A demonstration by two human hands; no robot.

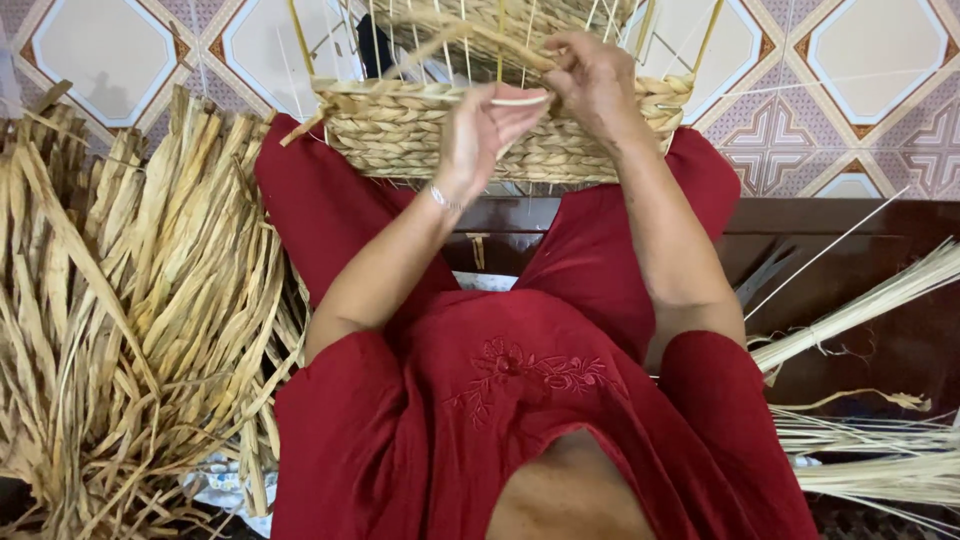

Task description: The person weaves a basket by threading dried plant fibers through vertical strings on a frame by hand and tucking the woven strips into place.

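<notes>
The half-woven basket rests on the person's knees, its thin upright stakes rising past both hands. The left hand pinches a pale strand at the rim. The right hand grips a twisted strand just above.

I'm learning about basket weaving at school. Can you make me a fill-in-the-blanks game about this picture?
1. The half-woven basket rests on the person's ____.
2. The big pile of dried straw strips lies on the person's ____ side.
3. The left hand and right hand work at the basket's ____ edge.
4. The person's clothes are ____.

Missing words: knees; left; top; red
</notes>
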